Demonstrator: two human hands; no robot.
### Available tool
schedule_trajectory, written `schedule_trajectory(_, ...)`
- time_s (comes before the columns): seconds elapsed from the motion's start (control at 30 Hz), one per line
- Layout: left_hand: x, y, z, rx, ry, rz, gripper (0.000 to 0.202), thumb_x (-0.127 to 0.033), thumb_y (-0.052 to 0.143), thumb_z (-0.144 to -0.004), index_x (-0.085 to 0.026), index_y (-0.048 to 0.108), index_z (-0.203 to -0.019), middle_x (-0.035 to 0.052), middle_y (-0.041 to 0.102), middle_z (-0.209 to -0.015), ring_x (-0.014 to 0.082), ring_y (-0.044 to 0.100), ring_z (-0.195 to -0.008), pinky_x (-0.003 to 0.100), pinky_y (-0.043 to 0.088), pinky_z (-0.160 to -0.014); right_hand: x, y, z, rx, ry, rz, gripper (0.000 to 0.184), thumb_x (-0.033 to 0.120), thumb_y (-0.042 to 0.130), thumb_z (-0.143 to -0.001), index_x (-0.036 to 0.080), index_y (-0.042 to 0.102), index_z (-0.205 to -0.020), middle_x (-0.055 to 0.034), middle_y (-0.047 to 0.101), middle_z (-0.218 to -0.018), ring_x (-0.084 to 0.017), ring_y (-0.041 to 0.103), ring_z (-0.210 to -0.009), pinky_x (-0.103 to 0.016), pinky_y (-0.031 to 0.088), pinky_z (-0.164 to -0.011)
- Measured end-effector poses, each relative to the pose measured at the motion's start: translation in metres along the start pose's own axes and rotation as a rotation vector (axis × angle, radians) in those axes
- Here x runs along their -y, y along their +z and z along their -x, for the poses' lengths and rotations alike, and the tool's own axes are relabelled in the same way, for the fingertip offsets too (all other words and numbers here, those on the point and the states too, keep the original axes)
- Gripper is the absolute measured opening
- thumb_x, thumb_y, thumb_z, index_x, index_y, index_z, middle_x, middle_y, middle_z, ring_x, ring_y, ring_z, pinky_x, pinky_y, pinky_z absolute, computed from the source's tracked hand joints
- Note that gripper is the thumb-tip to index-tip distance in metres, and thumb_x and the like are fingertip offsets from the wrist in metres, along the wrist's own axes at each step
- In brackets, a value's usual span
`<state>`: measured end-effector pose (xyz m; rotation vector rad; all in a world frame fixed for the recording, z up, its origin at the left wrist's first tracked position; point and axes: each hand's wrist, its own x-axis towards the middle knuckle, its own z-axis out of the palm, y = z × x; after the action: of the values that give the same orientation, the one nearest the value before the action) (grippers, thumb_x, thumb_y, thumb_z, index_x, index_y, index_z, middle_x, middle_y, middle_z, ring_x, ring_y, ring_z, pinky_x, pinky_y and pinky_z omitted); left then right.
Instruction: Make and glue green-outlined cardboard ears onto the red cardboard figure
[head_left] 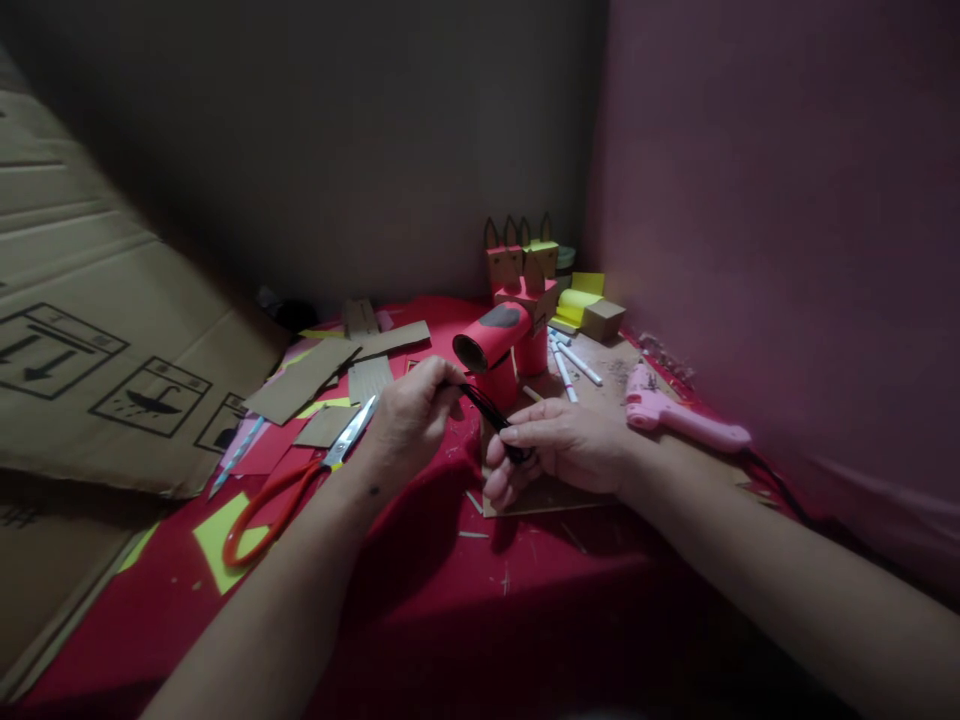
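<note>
Between my two hands stretches a thin bundle of black cord [484, 404], seemingly folded into several strands. My left hand [414, 418] pinches its upper left end between thumb and fingers. The lower right end lies in my right hand [566, 445], with thumb and fingers closed around it. Just beyond the hands, a red paper-covered tube [495, 340] with a dark patch rests on its side, its open end facing me. Under it stands a red cup-like base [496, 382], partly hidden by the cord and hands.
Red-handled scissors [296, 490] lie by my left forearm, near cardboard scraps [304, 380]. A pink glue gun [686, 418] rests at right, its cable running along the wall. Behind are marker pens [562, 370] and small boxes with pointed ears [504, 262]. A large carton [97, 300] leans in at left.
</note>
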<state>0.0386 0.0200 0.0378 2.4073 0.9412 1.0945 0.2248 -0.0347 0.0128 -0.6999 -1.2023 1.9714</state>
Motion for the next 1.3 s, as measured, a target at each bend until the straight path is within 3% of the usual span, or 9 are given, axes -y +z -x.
schedule_trajectory(0.23,0.002,-0.008,-0.001,-0.019,-0.086,0.068,0.009,-0.012,0.053,-0.081,-0.018,0.058,-0.084,-0.0022,0.058,-0.059,0.0105,0.051,-0.051,0.020,0.039,-0.052,0.000,0.000,0.002,0.018,0.048,0.057,0.019,0.028,0.062,-0.076,0.010,0.067,-0.078,-0.0064,0.072,-0.064,-0.016,0.069,-0.060,-0.033,0.054,-0.069)
schedule_trajectory(0.37,0.001,-0.015,-0.002,-0.062,-0.105,0.075,0.009,-0.012,0.057,-0.078,-0.018,0.061,-0.082,-0.0024,0.058,-0.059,0.0107,0.051,-0.051,0.020,0.037,-0.052,0.000,-0.001,0.003,-0.029,0.052,0.182,0.016,0.021,0.065,-0.070,0.009,0.068,-0.082,-0.0085,0.072,-0.067,-0.016,0.067,-0.055,-0.031,0.053,-0.058)
schedule_trajectory(0.43,0.001,-0.018,-0.002,-0.074,-0.101,0.079,0.009,-0.011,0.058,-0.077,-0.018,0.062,-0.081,-0.0021,0.058,-0.060,0.0111,0.051,-0.053,0.020,0.037,-0.054,0.000,-0.001,0.002,-0.156,-0.032,0.263,0.012,0.015,0.062,-0.069,0.012,0.067,-0.079,-0.0070,0.071,-0.066,-0.014,0.064,-0.050,-0.029,0.051,-0.052)
schedule_trajectory(0.53,0.000,-0.020,-0.002,-0.068,-0.088,0.097,0.011,-0.009,0.058,-0.076,-0.018,0.063,-0.080,-0.0015,0.058,-0.062,0.0113,0.051,-0.056,0.021,0.038,-0.057,0.000,-0.003,0.001,-0.452,-0.275,0.403,0.011,0.010,0.056,-0.070,0.017,0.064,-0.073,-0.0007,0.064,-0.062,-0.010,0.055,-0.048,-0.027,0.046,-0.049)
schedule_trajectory(0.6,-0.003,-0.019,-0.002,-0.033,-0.082,0.122,0.012,-0.008,0.057,-0.076,-0.018,0.063,-0.078,-0.0014,0.057,-0.063,0.0109,0.051,-0.057,0.022,0.038,-0.059,0.000,-0.002,0.001,-0.612,-0.460,0.492,0.011,0.010,0.057,-0.073,0.019,0.063,-0.074,0.0008,0.060,-0.066,-0.011,0.053,-0.056,-0.028,0.045,-0.056)
schedule_trajectory(0.67,-0.006,-0.018,-0.001,0.022,-0.088,0.166,0.011,-0.009,0.057,-0.078,-0.017,0.064,-0.078,-0.0015,0.057,-0.062,0.0103,0.051,-0.057,0.021,0.039,-0.058,-0.001,0.000,0.002,-0.681,-0.604,0.562,0.009,0.013,0.060,-0.076,0.021,0.063,-0.079,0.0002,0.060,-0.074,-0.014,0.054,-0.068,-0.031,0.045,-0.066)
schedule_trajectory(0.9,-0.014,-0.010,0.004,0.235,-0.204,0.491,0.006,-0.015,0.057,-0.081,-0.015,0.061,-0.086,-0.0005,0.059,-0.062,0.0093,0.054,-0.053,0.019,0.044,-0.052,-0.002,0.005,-0.002,-0.546,-0.769,0.656,0.023,0.008,0.057,-0.080,0.025,0.063,-0.094,0.0000,0.062,-0.090,-0.015,0.059,-0.086,-0.032,0.048,-0.081)
schedule_trajectory(1.1,-0.011,-0.002,0.003,0.291,-0.265,0.802,0.013,-0.017,0.062,-0.077,-0.016,0.051,-0.084,-0.0015,0.059,-0.066,0.0097,0.057,-0.050,0.020,0.048,-0.045,0.005,0.004,-0.003,-0.319,-0.792,0.823,0.041,0.006,0.058,-0.080,0.030,0.065,-0.112,0.0001,0.057,-0.084,-0.013,0.057,-0.077,-0.030,0.050,-0.071)
schedule_trajectory(1.3,-0.007,-0.004,0.003,0.326,-0.272,0.959,0.020,-0.016,0.064,-0.075,-0.017,0.048,-0.087,-0.0019,0.060,-0.064,0.0106,0.057,-0.047,0.020,0.047,-0.042,0.008,0.008,-0.003,-0.194,-0.839,0.943,0.040,0.008,0.058,-0.082,0.027,0.064,-0.117,-0.0029,0.057,-0.085,-0.013,0.057,-0.073,-0.030,0.051,-0.065)
